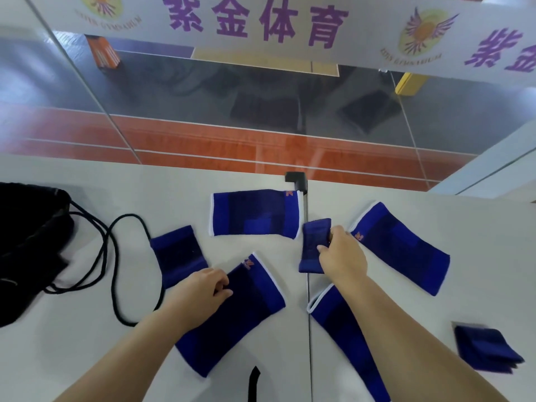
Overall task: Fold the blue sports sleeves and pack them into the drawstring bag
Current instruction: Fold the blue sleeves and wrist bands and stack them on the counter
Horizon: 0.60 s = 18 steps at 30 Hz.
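Several blue sports sleeves lie on the white table (87,349). My right hand (342,256) pinches a small folded sleeve (313,245) near the table's middle. My left hand (203,288) rests with curled fingers on a long flat sleeve (237,314); beside it lies a short folded sleeve (178,255). More flat sleeves lie at the back centre (255,213), at the right (403,248) and under my right forearm (339,323). A folded stack (487,349) sits at the far right. The black drawstring bag (29,245) lies at the left edge, its cord (116,256) looping over the table.
A glass wall with a banner of purple characters (255,21) rises behind the table's far edge. A black clamp (297,179) sits on that edge above a seam between two tabletops. A black strap (253,381) lies near the front edge.
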Available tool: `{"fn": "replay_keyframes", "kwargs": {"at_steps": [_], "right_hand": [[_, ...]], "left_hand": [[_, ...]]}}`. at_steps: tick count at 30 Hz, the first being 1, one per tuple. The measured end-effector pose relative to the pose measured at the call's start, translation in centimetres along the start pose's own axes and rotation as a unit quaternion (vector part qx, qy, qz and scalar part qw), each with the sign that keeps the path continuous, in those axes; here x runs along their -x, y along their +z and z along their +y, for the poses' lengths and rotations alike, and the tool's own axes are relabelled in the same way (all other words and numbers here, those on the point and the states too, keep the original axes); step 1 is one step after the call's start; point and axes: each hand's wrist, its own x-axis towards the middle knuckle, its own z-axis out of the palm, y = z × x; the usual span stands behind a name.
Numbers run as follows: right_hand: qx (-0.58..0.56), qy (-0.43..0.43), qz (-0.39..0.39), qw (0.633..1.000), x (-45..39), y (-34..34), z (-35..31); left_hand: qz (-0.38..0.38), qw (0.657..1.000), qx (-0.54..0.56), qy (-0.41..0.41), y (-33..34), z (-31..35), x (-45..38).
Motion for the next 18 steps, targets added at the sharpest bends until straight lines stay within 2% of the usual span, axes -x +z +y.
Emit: {"fn": "replay_keyframes", "kwargs": {"at_steps": [5, 8, 10, 12, 16, 18], "right_hand": [[-0.036, -0.1, 0.064, 0.992, 2.8, -1.3, -2.0], [-0.089, -0.153, 0.062, 0.982, 4.4, -0.9, -3.0], [-0.116, -0.182, 0.034, 0.976, 5.1, -0.2, -3.6], [-0.133, -0.203, 0.003, 0.97, 5.7, 0.5, -4.4], [-0.159, -0.225, -0.033, 0.961, 6.1, 1.5, -5.9], [-0.164, -0.227, -0.043, 0.959, 6.1, 1.9, -6.4]], "left_hand": [[-0.002, 0.999, 0.045, -0.011, -0.3, -1.7, 0.8], [0.081, 0.989, 0.097, -0.075, -0.5, -3.2, 1.1], [0.152, 0.968, 0.135, -0.145, -1.0, -4.1, 1.0], [0.189, 0.949, 0.146, -0.204, -1.7, -5.1, 0.5], [0.164, 0.944, 0.114, -0.261, -2.3, -6.9, -1.0], [0.148, 0.941, 0.136, -0.272, -2.4, -7.2, -1.3]]}}
